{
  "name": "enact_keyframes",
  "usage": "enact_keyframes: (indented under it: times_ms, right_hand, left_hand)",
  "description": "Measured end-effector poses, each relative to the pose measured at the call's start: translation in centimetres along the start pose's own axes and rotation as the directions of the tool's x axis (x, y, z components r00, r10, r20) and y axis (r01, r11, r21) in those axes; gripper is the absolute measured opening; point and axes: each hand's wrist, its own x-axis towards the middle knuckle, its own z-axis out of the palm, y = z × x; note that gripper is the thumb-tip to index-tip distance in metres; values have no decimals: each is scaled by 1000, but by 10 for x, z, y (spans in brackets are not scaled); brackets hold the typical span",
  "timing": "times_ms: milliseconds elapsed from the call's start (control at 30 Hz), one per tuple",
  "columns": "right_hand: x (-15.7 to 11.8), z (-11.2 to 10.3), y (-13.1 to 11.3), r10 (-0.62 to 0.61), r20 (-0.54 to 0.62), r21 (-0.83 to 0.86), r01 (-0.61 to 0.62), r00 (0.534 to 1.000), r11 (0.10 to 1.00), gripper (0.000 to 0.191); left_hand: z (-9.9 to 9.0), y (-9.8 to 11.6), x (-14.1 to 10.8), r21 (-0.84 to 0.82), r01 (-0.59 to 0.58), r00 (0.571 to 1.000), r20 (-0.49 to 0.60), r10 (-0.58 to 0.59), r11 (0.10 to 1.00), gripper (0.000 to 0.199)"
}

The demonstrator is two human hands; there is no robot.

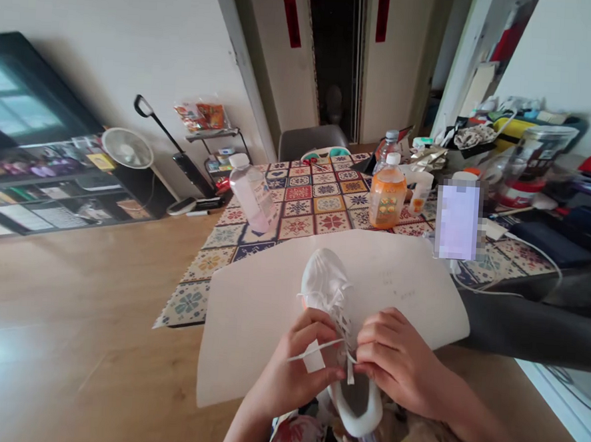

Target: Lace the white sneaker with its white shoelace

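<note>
A white sneaker [325, 275] lies with its toe pointing away from me, on a large white sheet [250, 311]; its heel opening is nearest my body. My left hand [307, 358] is on the left side of the shoe, with a white lace [324, 347] pinched in its curled fingers. On the right side, my right hand [392, 360] has its fingers bent together on the lace near the tongue. Both hands are close together over the upper eyelets. The fingertips partly hide the lace ends.
Beyond the sheet, a patterned tablecloth [296, 208] carries a clear bottle [252, 195] at left and an orange bottle [387, 193] at centre right. A blurred upright rectangle [457, 221], a cable and clutter stand at right.
</note>
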Motion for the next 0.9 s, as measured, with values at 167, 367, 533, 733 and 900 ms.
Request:
enact_keyframes:
  times_ms: [167,367,533,733,900]
  right_hand:
    - [5,-21,-14,-265,180,587,113,947,802,46]
    - [3,-26,-4,-77,188,523,-34,979,851,37]
    - [-1,-5,6,119,119,169,-138,986,976,12]
    - [-1,0,6,105,182,202,-142,978,969,7]
    - [-3,-7,9,111,227,383,-193,968,903,23]
  left_hand:
    - [1,1,0,42,14,1000,26,-15,999,16]
    - [7,5,1,31,18,999,28,-19,999,9]
    - [12,8,3,25,-24,999,39,23,999,11]
    - [11,8,2,-10,-25,997,71,25,1000,15]
    - [9,1,-1,-119,-7,994,105,20,993,22]
